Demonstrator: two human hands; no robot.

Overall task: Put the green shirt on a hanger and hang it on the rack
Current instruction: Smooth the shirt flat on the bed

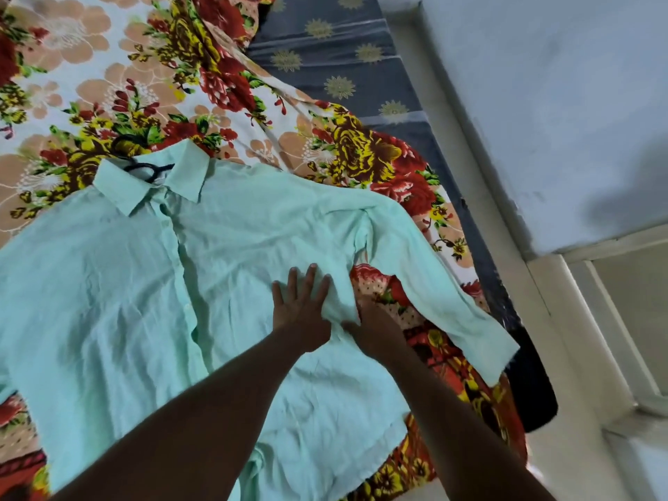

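Observation:
The pale green shirt (119, 283) lies spread front-up on the bed, collar toward the upper left, its sleeve stretched out to the right. A black hanger (141, 168) pokes its hook out of the collar; the rest of it is hidden inside the shirt. My left hand (302, 307) presses flat on the shirt's right front, fingers spread and straight. My right hand (377, 329) is just beside it at the shirt's side edge below the armpit, its fingers tucked under a fold of the fabric that it grips. No rack is in view.
A floral bedsheet (108, 66) covers the bed, with a dark grey patterned mattress (347, 56) bare along the right edge. A pale wall (542, 103) and a floor ledge run down the right side.

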